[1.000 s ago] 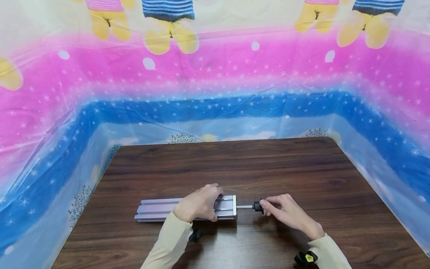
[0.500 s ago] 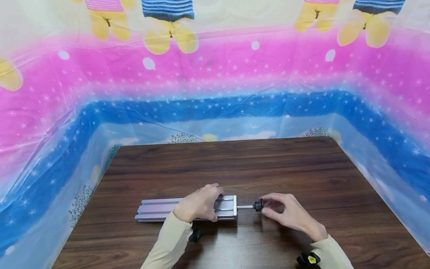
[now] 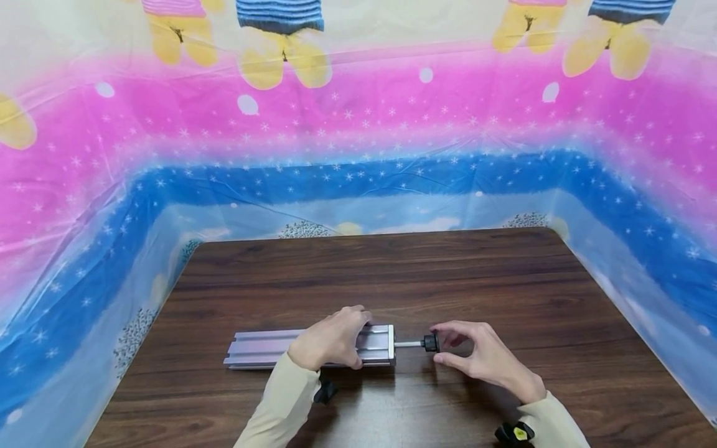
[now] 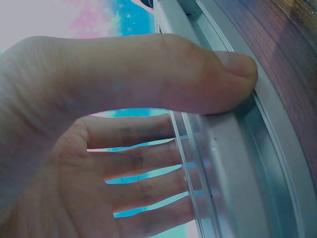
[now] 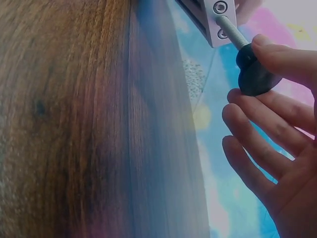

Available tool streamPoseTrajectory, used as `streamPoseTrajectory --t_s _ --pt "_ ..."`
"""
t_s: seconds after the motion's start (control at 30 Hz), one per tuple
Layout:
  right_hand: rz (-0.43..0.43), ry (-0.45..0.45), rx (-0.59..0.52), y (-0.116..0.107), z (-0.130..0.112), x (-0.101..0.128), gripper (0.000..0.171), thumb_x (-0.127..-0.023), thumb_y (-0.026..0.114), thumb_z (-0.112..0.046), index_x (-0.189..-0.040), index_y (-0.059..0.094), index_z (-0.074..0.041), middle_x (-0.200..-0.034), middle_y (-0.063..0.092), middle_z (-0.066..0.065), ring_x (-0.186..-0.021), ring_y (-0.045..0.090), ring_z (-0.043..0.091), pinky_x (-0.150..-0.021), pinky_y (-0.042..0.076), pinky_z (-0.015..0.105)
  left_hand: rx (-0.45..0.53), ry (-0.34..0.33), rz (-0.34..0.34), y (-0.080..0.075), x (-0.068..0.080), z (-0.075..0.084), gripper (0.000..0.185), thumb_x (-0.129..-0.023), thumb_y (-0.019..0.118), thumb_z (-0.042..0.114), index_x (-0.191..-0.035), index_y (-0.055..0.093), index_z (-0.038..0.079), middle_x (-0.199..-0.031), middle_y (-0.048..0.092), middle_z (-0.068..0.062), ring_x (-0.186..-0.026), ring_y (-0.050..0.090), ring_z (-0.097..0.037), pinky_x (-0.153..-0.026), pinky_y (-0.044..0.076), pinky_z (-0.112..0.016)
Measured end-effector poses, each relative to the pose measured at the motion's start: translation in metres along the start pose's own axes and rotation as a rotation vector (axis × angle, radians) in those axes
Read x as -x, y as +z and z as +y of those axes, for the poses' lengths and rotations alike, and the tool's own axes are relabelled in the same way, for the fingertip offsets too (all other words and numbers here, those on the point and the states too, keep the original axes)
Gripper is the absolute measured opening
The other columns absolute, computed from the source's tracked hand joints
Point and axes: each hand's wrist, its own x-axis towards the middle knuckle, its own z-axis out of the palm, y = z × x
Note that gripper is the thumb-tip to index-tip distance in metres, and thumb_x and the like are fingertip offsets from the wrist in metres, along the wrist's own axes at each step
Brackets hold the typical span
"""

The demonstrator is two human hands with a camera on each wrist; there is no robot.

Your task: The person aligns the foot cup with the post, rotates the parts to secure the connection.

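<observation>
A silver aluminium profile [image 3: 263, 350] lies lengthwise on the table, with a metal end plate [image 3: 391, 343] at its right end. My left hand [image 3: 333, 339] grips it from above near that end; in the left wrist view the thumb [image 4: 213, 74] lies across a slot and the fingers reach the far side. A threaded rod [image 5: 233, 29] sticks out of the plate and carries a black levelling foot [image 5: 257, 74]. My right hand [image 3: 483, 356] pinches the foot's round base between thumb and fingers. The lower fingers stand apart from it in the right wrist view.
The dark wood-grain table [image 3: 358, 274] reaches back to a printed cloth [image 3: 358, 180] hung around its far and side edges. Screw heads [image 5: 221, 7] show on the end plate. Black straps [image 3: 513, 432] sit at the wrists.
The right hand's fingers were bunched on the foot, then loosened and spread; now thumb and fingers sit around its base, thumb lower. The left hand and the profile stay put.
</observation>
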Motion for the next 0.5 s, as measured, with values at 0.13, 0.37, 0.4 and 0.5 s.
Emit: streamPoseTrajectory --t_s 0.13,0.37,0.4,0.5 --pt "-0.002 0.002 -0.007 0.0005 0.0015 -0.0009 0.038 -0.086 0.081 -0.021 -0.120 0.072 -0.008 -0.098 0.075 -0.006 -0.079 0.067 -0.001 -0.072 0.059 0.034 0.000 -0.005 0.006 -0.0004 0.0001 -0.0001 0.060 -0.066 0.090 0.011 -0.121 0.067 0.004 -0.110 0.064 -0.004 -0.092 0.055 -0.017 -0.080 0.051 -0.034" --pt "-0.021 0.037 -0.030 0.0005 0.0021 -0.0014 0.030 -0.089 0.079 -0.021 -0.115 0.074 -0.008 -0.097 0.075 -0.005 -0.080 0.066 -0.002 -0.071 0.059 0.035 0.001 -0.013 0.003 -0.0003 0.0007 0.0005 0.061 -0.066 0.090 0.010 -0.122 0.067 0.004 -0.110 0.063 -0.004 -0.092 0.055 -0.018 -0.080 0.051 -0.034" --pt "-0.028 0.045 -0.035 0.0004 0.0019 -0.0015 0.029 -0.089 0.078 -0.021 -0.115 0.074 -0.008 -0.097 0.075 -0.005 -0.080 0.065 -0.002 -0.071 0.059 0.035 -0.001 -0.013 0.002 -0.0003 0.0009 0.0006 0.061 -0.066 0.090 0.010 -0.122 0.067 0.004 -0.110 0.063 -0.004 -0.092 0.055 -0.017 -0.080 0.051 -0.034" --pt "-0.047 0.067 -0.042 0.0002 0.0015 -0.0020 0.027 -0.091 0.076 -0.024 -0.113 0.074 -0.007 -0.096 0.075 -0.006 -0.081 0.065 -0.001 -0.072 0.059 0.033 -0.002 -0.010 0.003 0.0000 0.0014 0.0008 0.060 -0.066 0.090 0.010 -0.121 0.067 0.004 -0.110 0.064 -0.005 -0.092 0.054 -0.017 -0.080 0.050 -0.034"
